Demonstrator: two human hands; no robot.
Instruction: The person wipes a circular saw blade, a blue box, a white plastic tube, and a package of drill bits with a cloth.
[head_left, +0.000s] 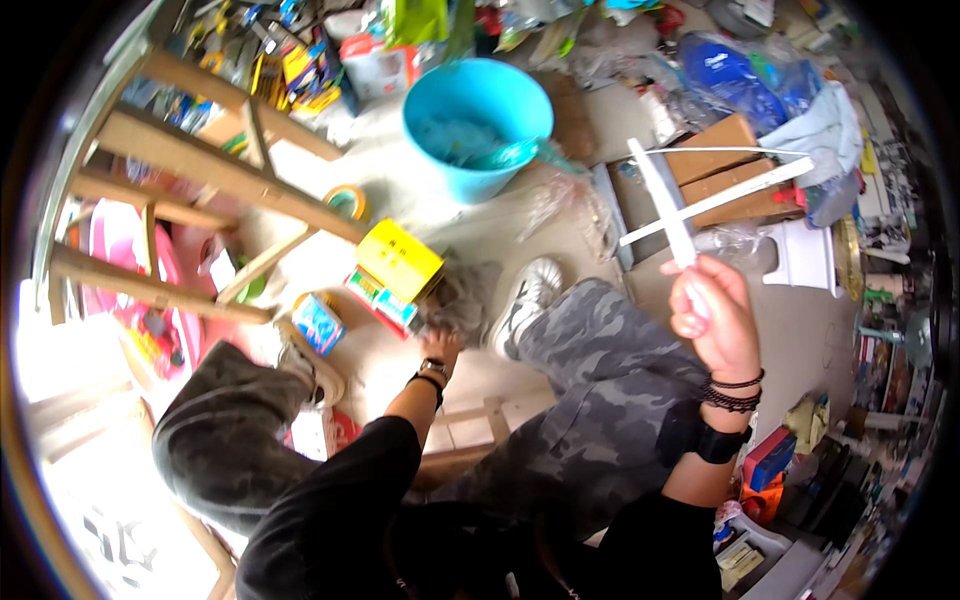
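My right hand (712, 307) is raised at the right, its fingers closed around the lower end of a long white stick-like item (664, 202). Beyond it, a white bar (716, 201) crosses behind the item. My left hand (440, 346) reaches down near the floor, beside a yellow box (399, 259) and small toothpaste-like cartons (382, 300). Crumpled clear plastic (469, 300) lies just past its fingers; whether they grip anything is too blurred to tell. A blue carton (319, 324) sits to the left of that hand.
A turquoise bucket (480, 187) holding plastic stands ahead, with a roll of yellow tape (349, 201) nearer. Wooden framing (225, 169) spans the left, above a pink tub (112, 262). Cardboard boxes (709, 154), a white stool (802, 255) and crowded goods line the right.
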